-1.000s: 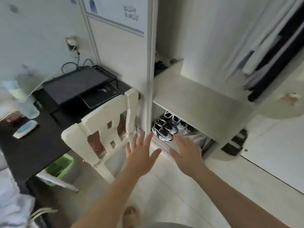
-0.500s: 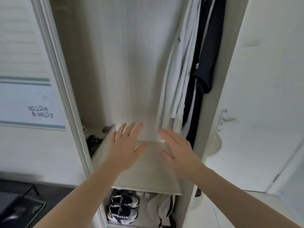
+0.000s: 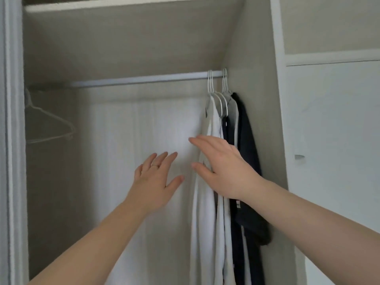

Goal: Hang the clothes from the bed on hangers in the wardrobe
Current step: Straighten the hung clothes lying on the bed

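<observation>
Head view, looking straight into the open wardrobe. Across the top, under the upper shelf, a pale rail. Bunched at the rail's right end, on white wire hangers: several white garments and, furthest right against the side wall, a dark navy one. Far left, in shadow, one bare hanger, tilted.

Raised before the back panel, the left hand, fingers straight and slightly spread, holding nothing, with a thin ring on one finger. Just right of it and a little higher, the right hand, fingers straight and close together, thumb apart, palm toward the white garments. Touching the cloth or only in front of it: cannot tell. Right of the wardrobe, a white door with a small handle.
</observation>
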